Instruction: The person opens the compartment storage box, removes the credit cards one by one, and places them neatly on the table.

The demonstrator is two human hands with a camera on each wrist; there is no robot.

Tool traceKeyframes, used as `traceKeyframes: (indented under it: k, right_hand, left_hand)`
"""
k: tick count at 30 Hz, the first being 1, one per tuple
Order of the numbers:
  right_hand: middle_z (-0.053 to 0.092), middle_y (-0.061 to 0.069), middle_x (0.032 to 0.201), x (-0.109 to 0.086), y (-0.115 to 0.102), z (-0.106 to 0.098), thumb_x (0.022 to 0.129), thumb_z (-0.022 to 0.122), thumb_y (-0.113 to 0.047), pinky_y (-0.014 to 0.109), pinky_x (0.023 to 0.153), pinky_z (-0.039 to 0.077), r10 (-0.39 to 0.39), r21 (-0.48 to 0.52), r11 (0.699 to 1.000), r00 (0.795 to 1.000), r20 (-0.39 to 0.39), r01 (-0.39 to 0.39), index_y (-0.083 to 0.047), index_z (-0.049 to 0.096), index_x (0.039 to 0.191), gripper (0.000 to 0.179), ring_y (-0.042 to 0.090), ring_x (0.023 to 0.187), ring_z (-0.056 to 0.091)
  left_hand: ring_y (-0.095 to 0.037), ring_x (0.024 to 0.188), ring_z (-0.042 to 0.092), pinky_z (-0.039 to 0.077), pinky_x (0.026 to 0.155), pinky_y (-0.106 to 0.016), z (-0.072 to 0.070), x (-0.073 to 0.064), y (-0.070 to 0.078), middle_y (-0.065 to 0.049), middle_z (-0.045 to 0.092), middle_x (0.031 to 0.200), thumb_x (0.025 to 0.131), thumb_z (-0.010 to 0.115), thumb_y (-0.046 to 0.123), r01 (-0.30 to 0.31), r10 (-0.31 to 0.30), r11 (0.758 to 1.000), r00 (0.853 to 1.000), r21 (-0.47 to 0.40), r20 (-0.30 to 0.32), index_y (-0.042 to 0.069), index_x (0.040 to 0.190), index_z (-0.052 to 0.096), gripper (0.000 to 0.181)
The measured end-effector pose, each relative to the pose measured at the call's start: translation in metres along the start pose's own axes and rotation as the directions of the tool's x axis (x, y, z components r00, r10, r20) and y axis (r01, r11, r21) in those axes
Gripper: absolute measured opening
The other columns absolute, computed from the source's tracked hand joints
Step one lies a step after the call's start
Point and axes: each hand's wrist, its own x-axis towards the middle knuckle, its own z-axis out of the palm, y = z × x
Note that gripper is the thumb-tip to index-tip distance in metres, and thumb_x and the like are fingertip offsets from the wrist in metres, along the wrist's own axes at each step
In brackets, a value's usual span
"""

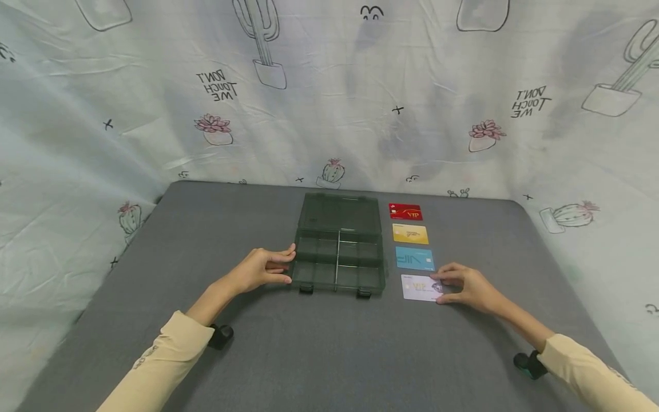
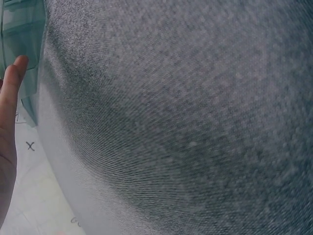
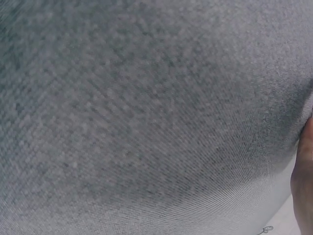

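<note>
A dark green see-through plastic compartment box (image 1: pixel 337 289) lies on the grey table, its lid (image 1: pixel 340 213) folded back flat behind it. My left hand (image 1: pixel 259 270) touches the box's left side with fairly straight fingers; in the left wrist view one finger (image 2: pixel 18 73) shows beside the green plastic. To the right of the box, my right hand (image 1: pixel 471 288) holds the white VIP card (image 1: pixel 419 287) at its right end, fingers at the far edge and thumb at the near edge. The right wrist view catches only a strip of that hand (image 3: pixel 304 171).
Behind the white card lie a blue card (image 1: pixel 414 258), a yellow card (image 1: pixel 410 234) and a red card (image 1: pixel 405 212) in a column. Dividers split the box into several compartments. A printed cloth (image 1: pixel 329 114) hangs beyond the grey tabletop (image 1: pixel 329 355).
</note>
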Motion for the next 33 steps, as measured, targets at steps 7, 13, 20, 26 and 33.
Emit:
traceKeyframes:
  k: [7, 13, 20, 26, 33]
  right_hand:
    - [0.062, 0.005, 0.107, -0.001, 0.003, 0.002, 0.069, 0.087, -0.019, 0.033, 0.080, 0.058, 0.008, 0.021, 1.000, 1.000, 0.009, -0.008, -0.003, 0.073, 0.109, 0.045, 0.016, 0.098, 0.056]
    - [0.061, 0.006, 0.108, -0.004, 0.007, 0.005, 0.069, 0.087, -0.015, 0.030, 0.082, 0.059, -0.009, 0.059, 0.998, 1.000, 0.007, 0.009, -0.001, 0.072, 0.109, 0.045, 0.010, 0.099, 0.056]
    - [0.061, 0.007, 0.108, -0.008, 0.009, 0.007, 0.069, 0.087, -0.015, 0.023, 0.083, 0.057, 0.009, 0.095, 0.995, 1.000, 0.009, -0.010, -0.001, 0.072, 0.109, 0.045, 0.006, 0.096, 0.057]
    - [0.061, 0.008, 0.108, -0.007, 0.005, 0.006, 0.069, 0.086, -0.014, 0.016, 0.082, 0.055, 0.015, 0.120, 0.993, 1.000, 0.006, -0.016, 0.000, 0.072, 0.109, 0.045, 0.006, 0.096, 0.057]
    - [0.061, 0.008, 0.109, -0.007, 0.001, 0.005, 0.070, 0.086, -0.015, 0.019, 0.083, 0.056, 0.047, 0.132, 0.990, 0.999, 0.016, -0.049, 0.000, 0.071, 0.110, 0.046, 0.008, 0.096, 0.058]
  left_hand:
    - [-0.036, 0.128, 0.043, 0.051, 0.096, -0.028, 0.004, -0.002, -0.002, -0.021, 0.029, 0.149, 0.081, 0.073, 0.003, 0.003, -0.003, 1.000, 1.000, -0.003, -0.012, -0.008, 0.135, 0.047, 0.062]
    - [-0.037, 0.128, 0.043, 0.051, 0.095, -0.028, 0.008, -0.005, 0.000, -0.022, 0.029, 0.148, 0.081, 0.073, 0.003, -0.010, 0.010, 1.000, 1.000, 0.010, -0.019, -0.009, 0.135, 0.047, 0.061]
    - [-0.037, 0.128, 0.044, 0.051, 0.095, -0.027, 0.010, -0.006, 0.000, -0.021, 0.029, 0.148, 0.081, 0.073, 0.002, -0.011, 0.012, 1.000, 1.000, 0.020, -0.023, -0.009, 0.135, 0.047, 0.062]
    - [-0.036, 0.126, 0.047, 0.052, 0.094, -0.027, 0.004, -0.005, 0.001, -0.021, 0.030, 0.148, 0.080, 0.074, 0.001, -0.023, 0.024, 0.999, 1.000, 0.030, -0.013, -0.008, 0.136, 0.046, 0.063]
    - [-0.032, 0.115, 0.059, 0.054, 0.091, -0.025, -0.001, -0.005, 0.002, -0.019, 0.030, 0.150, 0.083, 0.074, 0.009, -0.022, 0.022, 0.997, 1.000, 0.079, 0.008, -0.003, 0.136, 0.051, 0.059]
